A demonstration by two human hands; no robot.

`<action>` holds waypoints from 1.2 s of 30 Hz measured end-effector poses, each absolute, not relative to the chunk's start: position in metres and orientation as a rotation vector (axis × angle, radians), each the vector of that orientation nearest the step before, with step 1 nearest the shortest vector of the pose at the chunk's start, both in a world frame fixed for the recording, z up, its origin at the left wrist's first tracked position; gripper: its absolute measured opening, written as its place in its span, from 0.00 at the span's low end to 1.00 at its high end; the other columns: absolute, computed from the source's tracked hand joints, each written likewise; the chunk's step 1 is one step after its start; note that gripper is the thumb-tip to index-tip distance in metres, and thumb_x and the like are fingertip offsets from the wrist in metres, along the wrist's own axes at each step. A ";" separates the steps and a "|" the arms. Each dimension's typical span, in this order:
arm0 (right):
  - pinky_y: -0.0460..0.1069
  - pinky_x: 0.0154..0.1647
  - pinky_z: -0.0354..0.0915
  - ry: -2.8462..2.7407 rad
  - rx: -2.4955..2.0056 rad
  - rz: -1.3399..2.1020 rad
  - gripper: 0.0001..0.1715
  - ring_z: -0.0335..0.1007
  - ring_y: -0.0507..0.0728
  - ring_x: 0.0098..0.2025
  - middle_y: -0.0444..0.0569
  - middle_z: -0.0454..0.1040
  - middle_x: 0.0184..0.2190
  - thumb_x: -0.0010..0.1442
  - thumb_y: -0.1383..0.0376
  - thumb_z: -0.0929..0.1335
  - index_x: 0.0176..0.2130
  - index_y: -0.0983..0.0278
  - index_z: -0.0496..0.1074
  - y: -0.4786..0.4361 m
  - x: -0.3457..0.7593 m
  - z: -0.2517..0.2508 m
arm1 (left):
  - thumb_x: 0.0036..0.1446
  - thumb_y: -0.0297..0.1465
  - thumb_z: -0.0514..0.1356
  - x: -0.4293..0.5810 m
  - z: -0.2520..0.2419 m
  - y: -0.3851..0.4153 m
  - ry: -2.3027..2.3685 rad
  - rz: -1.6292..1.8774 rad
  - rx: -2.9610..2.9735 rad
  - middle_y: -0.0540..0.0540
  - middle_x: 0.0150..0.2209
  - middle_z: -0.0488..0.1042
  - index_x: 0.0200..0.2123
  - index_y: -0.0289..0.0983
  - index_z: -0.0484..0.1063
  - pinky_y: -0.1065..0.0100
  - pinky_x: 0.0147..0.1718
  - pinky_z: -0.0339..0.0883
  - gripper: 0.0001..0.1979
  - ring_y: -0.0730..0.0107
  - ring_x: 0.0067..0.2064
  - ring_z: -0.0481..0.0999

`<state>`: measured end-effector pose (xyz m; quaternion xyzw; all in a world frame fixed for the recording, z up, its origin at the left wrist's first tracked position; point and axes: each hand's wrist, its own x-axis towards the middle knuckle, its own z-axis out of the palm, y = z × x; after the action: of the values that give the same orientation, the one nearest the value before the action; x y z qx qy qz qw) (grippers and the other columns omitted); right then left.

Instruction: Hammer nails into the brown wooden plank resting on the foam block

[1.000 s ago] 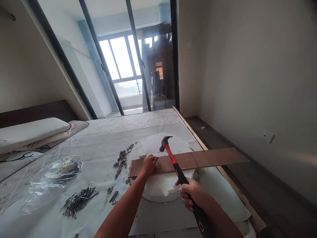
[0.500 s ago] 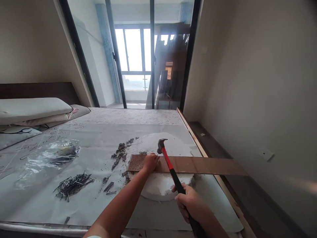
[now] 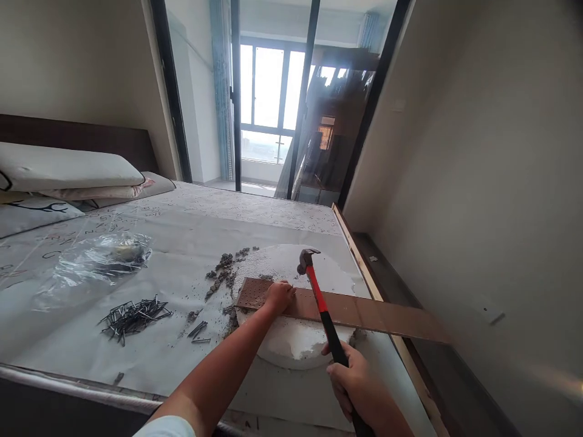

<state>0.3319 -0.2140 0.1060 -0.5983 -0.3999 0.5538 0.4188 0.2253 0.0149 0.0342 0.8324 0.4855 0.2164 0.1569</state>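
Note:
My right hand (image 3: 355, 382) is wrapped around the black and red handle of a claw hammer (image 3: 324, 306). The hammer's head hangs just right of my left hand (image 3: 279, 297), above a brown board (image 3: 350, 308). Pinched fingers of that left hand rest on the board, holding what looks like a nail, mostly hidden. Many small holes dot the board's left end. Beneath the board lies a round white slab (image 3: 291, 349) with a rough, crumbling edge. Loose nails (image 3: 198, 331) lie left of my forearm, near a larger pile of nails (image 3: 134, 317).
Grey crumbs (image 3: 223, 270) are scattered left of the slab. A clear plastic bag (image 3: 98, 261) and pillows (image 3: 73, 170) lie farther left on the sheet-covered bed (image 3: 182, 227). A wooden rail (image 3: 357, 249) edges the bed's right side, beside the wall.
The view has tilted and shifted, so the board now slopes down to the right. Both hands keep their holds, with the hammer head still raised near my left hand.

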 end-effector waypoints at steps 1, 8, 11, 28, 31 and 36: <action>0.42 0.07 0.45 -1.013 -1.492 1.384 0.21 0.42 0.48 0.07 0.28 0.49 0.04 0.42 0.62 0.58 0.39 0.63 0.57 -0.214 0.331 0.105 | 0.57 0.35 0.51 0.225 0.035 0.014 1.388 0.615 2.383 0.45 0.30 0.73 0.23 0.35 0.74 0.69 0.32 0.57 0.17 0.71 0.29 0.69; 0.43 0.06 0.44 -1.012 -1.611 1.414 0.21 0.40 0.49 0.07 0.29 0.48 0.03 0.39 0.63 0.58 0.37 0.63 0.58 -0.213 0.325 0.108 | 0.58 0.36 0.49 0.224 0.030 0.014 1.426 0.570 2.428 0.43 0.32 0.73 0.25 0.35 0.75 0.68 0.31 0.59 0.19 0.69 0.31 0.71; 0.43 0.07 0.44 -1.054 -1.580 1.362 0.20 0.41 0.49 0.07 0.29 0.48 0.03 0.41 0.63 0.57 0.38 0.63 0.58 -0.214 0.324 0.110 | 0.59 0.37 0.48 0.225 0.029 0.015 1.427 0.550 2.441 0.43 0.34 0.73 0.27 0.35 0.75 0.67 0.33 0.61 0.19 0.68 0.32 0.72; 0.42 0.05 0.41 -1.019 -1.600 1.367 0.19 0.41 0.48 0.06 0.29 0.47 0.03 0.38 0.63 0.57 0.35 0.62 0.57 -0.213 0.318 0.098 | 0.57 0.34 0.52 0.224 0.035 0.011 1.422 0.547 2.393 0.42 0.34 0.74 0.26 0.34 0.75 0.65 0.36 0.61 0.15 0.65 0.34 0.73; 0.41 0.06 0.42 -1.007 -1.565 1.339 0.18 0.41 0.48 0.07 0.29 0.46 0.03 0.40 0.63 0.57 0.36 0.62 0.57 -0.216 0.322 0.103 | 0.53 0.34 0.55 0.221 0.036 0.013 1.392 0.579 2.376 0.43 0.34 0.73 0.26 0.35 0.75 0.66 0.36 0.61 0.12 0.65 0.35 0.72; 0.42 0.06 0.46 -1.026 -1.568 1.464 0.18 0.43 0.48 0.07 0.29 0.50 0.05 0.37 0.65 0.57 0.34 0.62 0.56 -0.210 0.323 0.096 | 0.45 0.28 0.55 0.209 0.047 0.021 1.227 0.766 2.007 0.48 0.29 0.71 0.37 0.36 0.69 0.70 0.30 0.61 0.12 0.70 0.31 0.69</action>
<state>0.3230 -0.2104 0.0964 -0.6118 -0.4004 0.5714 0.3726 0.2091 0.0208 0.0474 0.7664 0.4687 0.2925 0.3278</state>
